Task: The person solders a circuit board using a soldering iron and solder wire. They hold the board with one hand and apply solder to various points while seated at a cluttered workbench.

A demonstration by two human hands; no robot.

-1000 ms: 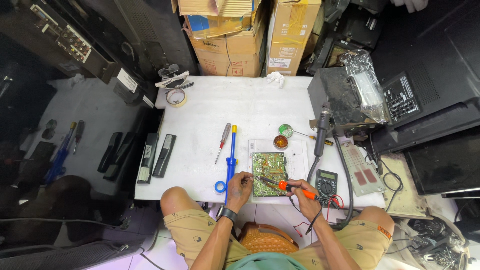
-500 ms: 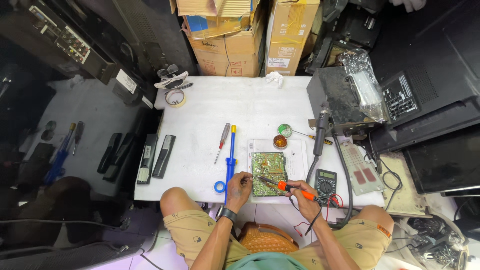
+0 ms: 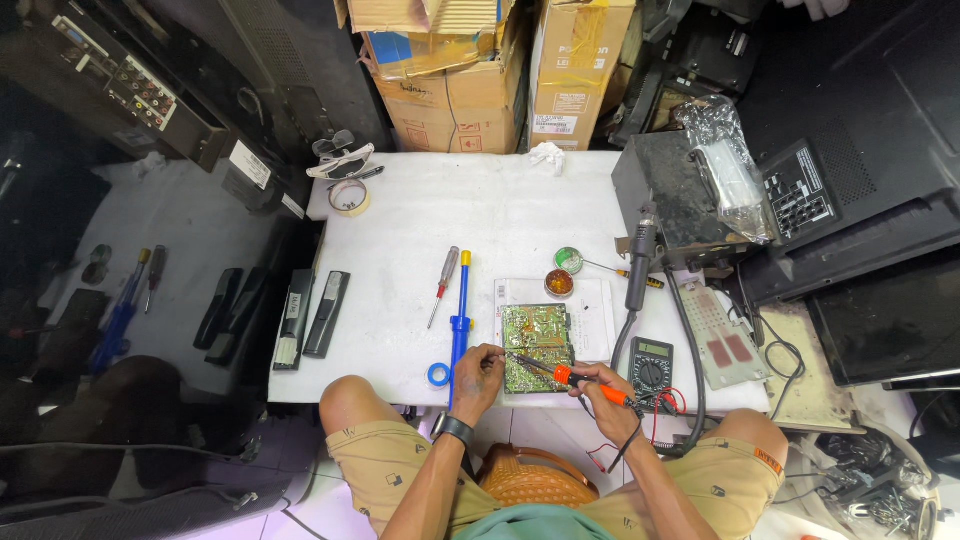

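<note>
Soldering is being done on the green circuit board at the bench's near edge; right hand clamped on the orange-handled iron, left hand pinched together, feeding best kept steady.

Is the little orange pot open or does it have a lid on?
Open. The little orange pot shows its shiny amber inside, with no lid over it.
</note>
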